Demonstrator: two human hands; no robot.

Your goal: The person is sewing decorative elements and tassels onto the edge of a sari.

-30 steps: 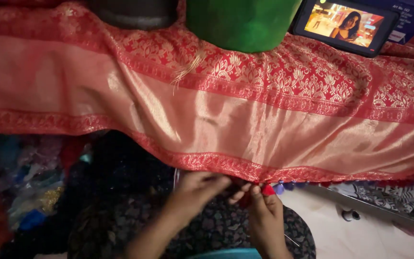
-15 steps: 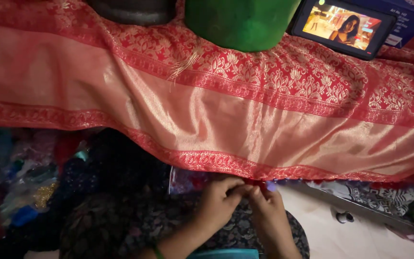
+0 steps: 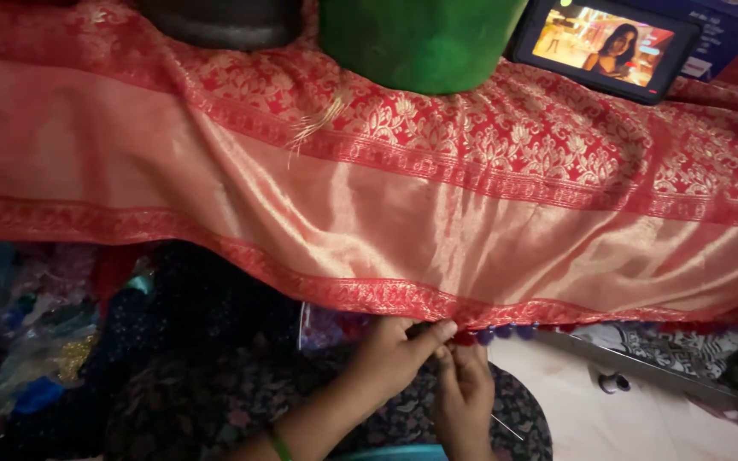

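A red and gold patterned cloth with a shiny pink band lies draped across the view, its lower border hanging toward me. My left hand pinches that lower edge, thumb and forefinger meeting at a small red tassel on the hem. My right hand sits just below and beside it, fingers closed on the same spot of the hem. A thin needle or thread sticks out from under my right hand. Small blue and red tassels line the hem to the right.
A green tub and a dark round pot stand on the cloth at the back. A tablet showing a video leans at the back right. Piles of coloured fabric lie at left; pale floor at right.
Both hands have shifted right along the hem and drawn close together. The view has tilted slightly, so the cloth sits lower in the frame.
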